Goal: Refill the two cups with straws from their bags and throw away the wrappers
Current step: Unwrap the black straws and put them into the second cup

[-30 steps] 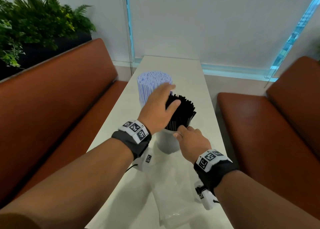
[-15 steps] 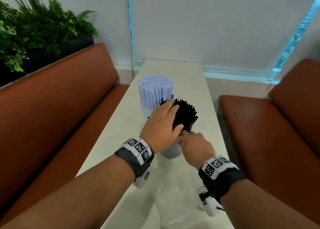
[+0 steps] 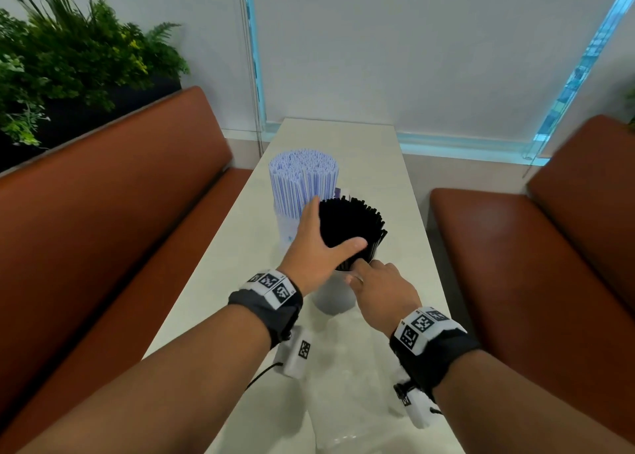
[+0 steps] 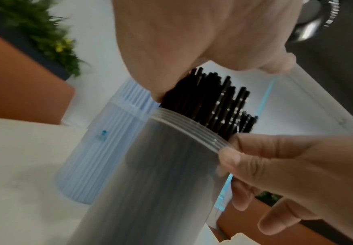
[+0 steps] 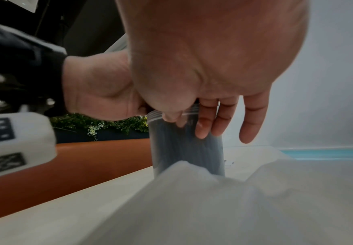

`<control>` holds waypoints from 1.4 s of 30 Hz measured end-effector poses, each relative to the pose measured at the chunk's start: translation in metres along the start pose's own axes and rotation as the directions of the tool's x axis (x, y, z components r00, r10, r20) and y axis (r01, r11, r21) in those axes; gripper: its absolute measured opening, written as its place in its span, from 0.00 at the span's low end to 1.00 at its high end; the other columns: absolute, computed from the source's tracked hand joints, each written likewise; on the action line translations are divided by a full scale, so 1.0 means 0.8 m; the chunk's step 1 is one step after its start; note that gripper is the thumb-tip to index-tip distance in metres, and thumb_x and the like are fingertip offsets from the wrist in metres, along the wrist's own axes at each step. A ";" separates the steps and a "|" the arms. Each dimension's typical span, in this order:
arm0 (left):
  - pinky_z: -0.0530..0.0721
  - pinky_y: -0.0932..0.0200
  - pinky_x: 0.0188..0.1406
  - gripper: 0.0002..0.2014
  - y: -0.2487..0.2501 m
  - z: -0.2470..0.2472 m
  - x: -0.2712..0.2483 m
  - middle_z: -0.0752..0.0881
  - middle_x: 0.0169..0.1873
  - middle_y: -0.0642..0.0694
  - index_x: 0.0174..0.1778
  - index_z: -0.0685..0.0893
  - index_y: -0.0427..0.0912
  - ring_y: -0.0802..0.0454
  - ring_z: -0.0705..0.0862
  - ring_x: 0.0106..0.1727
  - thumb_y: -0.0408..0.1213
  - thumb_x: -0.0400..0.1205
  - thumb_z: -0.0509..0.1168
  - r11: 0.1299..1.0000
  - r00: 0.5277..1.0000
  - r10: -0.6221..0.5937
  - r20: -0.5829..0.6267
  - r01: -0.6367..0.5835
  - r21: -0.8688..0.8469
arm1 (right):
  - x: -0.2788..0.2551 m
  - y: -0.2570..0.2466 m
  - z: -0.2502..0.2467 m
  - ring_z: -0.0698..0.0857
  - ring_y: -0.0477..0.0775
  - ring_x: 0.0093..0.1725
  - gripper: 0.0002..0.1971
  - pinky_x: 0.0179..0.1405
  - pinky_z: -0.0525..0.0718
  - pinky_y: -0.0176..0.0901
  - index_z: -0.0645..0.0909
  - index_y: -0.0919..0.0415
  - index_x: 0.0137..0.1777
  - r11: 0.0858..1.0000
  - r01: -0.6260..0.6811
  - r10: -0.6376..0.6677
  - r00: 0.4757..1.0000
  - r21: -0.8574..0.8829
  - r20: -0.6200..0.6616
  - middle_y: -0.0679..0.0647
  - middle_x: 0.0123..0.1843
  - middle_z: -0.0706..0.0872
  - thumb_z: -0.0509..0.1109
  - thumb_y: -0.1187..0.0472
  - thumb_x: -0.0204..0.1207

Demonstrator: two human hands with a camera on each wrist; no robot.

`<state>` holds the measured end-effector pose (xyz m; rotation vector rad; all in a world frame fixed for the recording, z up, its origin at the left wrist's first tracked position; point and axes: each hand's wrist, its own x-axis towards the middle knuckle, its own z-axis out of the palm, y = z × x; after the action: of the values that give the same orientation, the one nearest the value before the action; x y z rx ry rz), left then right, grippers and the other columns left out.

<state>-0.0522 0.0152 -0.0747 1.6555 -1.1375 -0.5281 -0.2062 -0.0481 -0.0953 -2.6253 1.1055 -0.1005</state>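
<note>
A clear cup [image 3: 333,299] full of black straws [image 3: 357,227] stands mid-table. My left hand [image 3: 321,244] wraps the bundle from its left side, thumb across the front, fingers behind. My right hand [image 3: 374,280] pinches the cup's near rim. From the left wrist I see the cup [image 4: 161,174], the black straws [image 4: 213,102] and my right hand's thumb [image 4: 230,157] on the ridged rim. Seen from the right wrist, my fingers [image 5: 215,119] lie on the cup [image 5: 177,149]. Just behind, a second cup [image 3: 287,227] holds blue-striped straws [image 3: 302,182].
An empty clear wrapper [image 3: 347,402] lies on the narrow white table [image 3: 360,151] just in front of me, and fills the low right wrist view as a wrapper [image 5: 234,199]. Brown benches [image 3: 120,213] flank the table. A planter [image 3: 68,58] stands behind the left one.
My left hand slid from on top of the straws to around the black bundle's left side. The right hand stayed at the cup's rim.
</note>
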 end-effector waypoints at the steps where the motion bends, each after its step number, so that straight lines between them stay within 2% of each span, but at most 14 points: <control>1: 0.48 0.56 0.84 0.60 0.005 0.006 0.006 0.45 0.89 0.56 0.87 0.43 0.62 0.60 0.44 0.88 0.73 0.65 0.71 0.998 1.000 0.004 0.015 -0.005 0.067 | 0.000 0.000 0.001 0.74 0.57 0.60 0.12 0.44 0.75 0.49 0.70 0.48 0.67 1.000 0.001 -0.001 1.000 -0.006 -0.007 0.52 0.58 0.78 0.51 0.48 0.90; 5: 0.59 0.54 0.79 0.58 0.016 0.018 0.023 0.41 0.87 0.60 0.84 0.43 0.66 0.54 0.46 0.89 0.74 0.64 0.70 0.952 0.998 0.056 0.007 -0.055 0.302 | -0.004 0.006 0.005 0.74 0.55 0.59 0.13 0.44 0.77 0.49 0.71 0.47 0.69 1.000 0.018 -0.017 0.999 0.007 -0.043 0.51 0.58 0.79 0.53 0.49 0.89; 8: 0.63 0.53 0.82 0.52 0.011 0.021 0.024 0.55 0.85 0.56 0.86 0.59 0.49 0.54 0.55 0.86 0.72 0.70 0.67 0.891 0.993 0.115 -0.013 -0.097 0.444 | -0.001 0.009 0.008 0.73 0.54 0.57 0.14 0.44 0.76 0.48 0.72 0.45 0.70 1.000 0.028 -0.028 0.999 0.010 -0.039 0.50 0.57 0.78 0.52 0.48 0.89; 11: 0.72 0.48 0.77 0.42 0.015 0.007 0.028 0.72 0.74 0.50 0.78 0.71 0.44 0.50 0.67 0.75 0.69 0.75 0.64 0.783 0.975 0.222 -0.003 -0.177 0.596 | 0.004 0.008 0.010 0.70 0.52 0.53 0.14 0.43 0.74 0.48 0.71 0.45 0.68 1.000 0.025 -0.025 0.998 0.013 -0.052 0.47 0.51 0.74 0.51 0.45 0.89; 14: 0.68 0.46 0.80 0.50 0.021 -0.004 0.031 0.71 0.77 0.42 0.83 0.63 0.39 0.44 0.67 0.78 0.74 0.75 0.56 0.645 0.961 0.252 0.118 -0.257 0.719 | 0.005 0.006 0.009 0.73 0.54 0.57 0.13 0.43 0.74 0.48 0.70 0.44 0.68 1.000 0.016 -0.014 0.998 0.025 -0.053 0.47 0.52 0.74 0.52 0.46 0.89; 17: 0.55 0.43 0.87 0.55 0.027 -0.007 0.037 0.58 0.87 0.38 0.87 0.55 0.37 0.40 0.55 0.87 0.78 0.75 0.46 0.568 0.951 0.114 0.287 -0.299 0.767 | 0.005 0.006 0.009 0.73 0.55 0.58 0.15 0.44 0.74 0.48 0.68 0.43 0.72 1.000 0.013 -0.012 0.999 0.005 -0.040 0.50 0.57 0.78 0.53 0.48 0.88; 24: 0.57 0.41 0.86 0.52 0.020 -0.003 0.038 0.61 0.86 0.38 0.86 0.58 0.38 0.39 0.58 0.87 0.77 0.77 0.52 0.496 0.959 0.121 0.258 -0.283 0.821 | 0.003 0.005 0.006 0.75 0.57 0.59 0.17 0.46 0.74 0.49 0.72 0.47 0.74 1.000 0.023 -0.023 0.998 0.003 -0.059 0.52 0.60 0.80 0.53 0.50 0.89; 28: 0.67 0.46 0.80 0.50 0.040 -0.015 0.030 0.71 0.77 0.45 0.81 0.67 0.47 0.43 0.70 0.78 0.80 0.70 0.59 0.634 0.954 0.162 0.253 -0.297 0.714 | -0.009 0.013 -0.004 0.84 0.58 0.52 0.14 0.45 0.80 0.49 0.81 0.46 0.64 0.985 0.069 -0.044 0.987 0.157 -0.154 0.50 0.52 0.88 0.56 0.52 0.88; 31: 0.72 0.58 0.68 0.35 0.041 -0.028 -0.006 0.77 0.65 0.49 0.69 0.79 0.50 0.50 0.76 0.66 0.72 0.74 0.65 0.755 0.904 0.428 -0.016 -0.347 0.556 | -0.030 0.037 -0.011 0.82 0.49 0.40 0.08 0.35 0.75 0.42 0.79 0.40 0.57 0.961 0.065 0.059 0.901 0.267 -0.430 0.41 0.39 0.85 0.59 0.47 0.84; 33: 0.74 0.68 0.52 0.19 0.033 -0.033 -0.037 0.79 0.49 0.54 0.52 0.82 0.50 0.58 0.78 0.50 0.62 0.79 0.65 0.777 0.830 0.527 -0.184 -0.382 0.501 | -0.039 0.063 -0.013 0.83 0.52 0.50 0.09 0.43 0.77 0.46 0.79 0.39 0.58 0.943 -0.086 0.230 0.867 0.321 -0.443 0.43 0.48 0.85 0.60 0.44 0.83; 35: 0.72 0.65 0.36 0.15 0.016 -0.021 -0.069 0.77 0.35 0.57 0.38 0.77 0.52 0.58 0.76 0.38 0.58 0.81 0.63 0.853 0.890 0.405 -0.210 -0.285 0.437 | -0.044 0.085 -0.008 0.78 0.61 0.68 0.23 0.60 0.78 0.57 0.77 0.45 0.71 0.886 -0.390 0.439 0.881 0.253 -0.179 0.55 0.68 0.80 0.60 0.36 0.82; 37: 0.71 0.58 0.31 0.23 -0.009 0.005 -0.093 0.75 0.27 0.53 0.31 0.73 0.47 0.55 0.74 0.31 0.62 0.82 0.60 0.925 0.993 0.085 -0.084 -0.047 0.378 | -0.046 0.099 0.003 0.72 0.67 0.76 0.38 0.70 0.73 0.63 0.68 0.53 0.81 0.793 -0.588 0.586 0.808 0.156 0.067 0.61 0.77 0.72 0.57 0.28 0.79; 38: 0.71 0.54 0.32 0.28 -0.020 0.020 -0.100 0.73 0.26 0.52 0.30 0.71 0.44 0.55 0.73 0.29 0.66 0.82 0.59 0.920 0.996 -0.087 0.030 0.069 0.387 | -0.046 0.101 0.010 0.72 0.68 0.76 0.41 0.72 0.72 0.62 0.67 0.57 0.82 0.763 -0.630 0.619 0.777 0.144 0.116 0.63 0.78 0.73 0.56 0.27 0.79; 42: 0.75 0.54 0.37 0.34 -0.044 0.078 -0.114 0.81 0.30 0.43 0.29 0.78 0.46 0.51 0.79 0.34 0.76 0.79 0.54 0.887 0.833 -0.439 0.337 0.342 0.311 | -0.045 0.102 0.038 0.83 0.67 0.67 0.33 0.57 0.76 0.47 0.79 0.71 0.69 0.756 -0.619 0.584 0.785 0.213 0.206 0.66 0.68 0.85 0.64 0.39 0.83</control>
<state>-0.1279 0.0656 -0.1473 2.0746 -1.1831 -1.0726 -0.2820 -0.0694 -0.1462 -1.8924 1.6978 0.0523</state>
